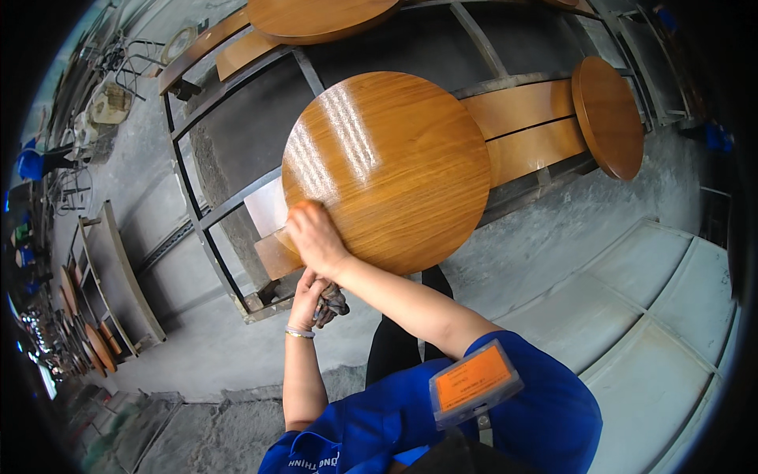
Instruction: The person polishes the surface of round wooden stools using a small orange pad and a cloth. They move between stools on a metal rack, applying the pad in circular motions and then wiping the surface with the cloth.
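Observation:
A round, glossy brown wooden top (pixel 395 174) lies in front of me, with light streaks reflected on its left part. My right hand (pixel 316 239) rests at its near left edge, fingers curled down, with a small orange patch showing by the fingertips. What the fingers hold there, if anything, I cannot make out. Just below, close to the right wrist, my left hand (pixel 305 302) is closed round a crumpled grey cloth (pixel 332 306). Curved wooden boards (pixel 275 254) stick out from under the top beside my hands.
A metal frame with dark panels (pixel 249 142) supports the pieces. Another round top (pixel 324 17) lies at the far side, and a smaller one (pixel 608 118) stands tilted at the right on curved boards (pixel 525 110). Pale panels (pixel 655 308) lie at lower right. Wooden pieces (pixel 99 345) lean at left.

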Available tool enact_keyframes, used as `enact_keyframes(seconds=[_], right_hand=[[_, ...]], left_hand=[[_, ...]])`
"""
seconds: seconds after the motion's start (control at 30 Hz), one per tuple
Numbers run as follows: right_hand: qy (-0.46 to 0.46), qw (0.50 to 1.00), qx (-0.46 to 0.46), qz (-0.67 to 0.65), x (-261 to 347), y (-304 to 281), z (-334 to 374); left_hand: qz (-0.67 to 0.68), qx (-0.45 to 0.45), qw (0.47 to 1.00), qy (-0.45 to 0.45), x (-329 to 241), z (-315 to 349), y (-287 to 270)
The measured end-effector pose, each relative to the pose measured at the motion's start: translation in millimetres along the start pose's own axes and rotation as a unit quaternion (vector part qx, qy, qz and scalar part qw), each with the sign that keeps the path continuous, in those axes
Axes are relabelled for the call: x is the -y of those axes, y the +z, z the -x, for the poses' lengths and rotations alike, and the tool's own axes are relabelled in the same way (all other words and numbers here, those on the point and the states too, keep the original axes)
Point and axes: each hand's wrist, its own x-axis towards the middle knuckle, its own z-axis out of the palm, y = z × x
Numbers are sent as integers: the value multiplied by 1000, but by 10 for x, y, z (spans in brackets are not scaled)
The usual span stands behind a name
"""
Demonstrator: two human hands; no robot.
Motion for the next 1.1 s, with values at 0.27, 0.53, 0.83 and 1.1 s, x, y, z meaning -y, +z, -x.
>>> enact_keyframes(seconds=[0.27,0.53,0.83,1.1], right_hand=[[203,962,-79,164,-1400,-1734,437],[166,986,10,18,-493,-767,519],[123,990,66,4,-804,-1360,798],[170,981,2,89,-793,-1541,1127]], left_hand=[[-95,76,992,39,-80,31,-28],[-48,53,997,36,5,12,-7],[-39,57,997,29,15,85,-156],[21,18,998,52,30,129,-317]])
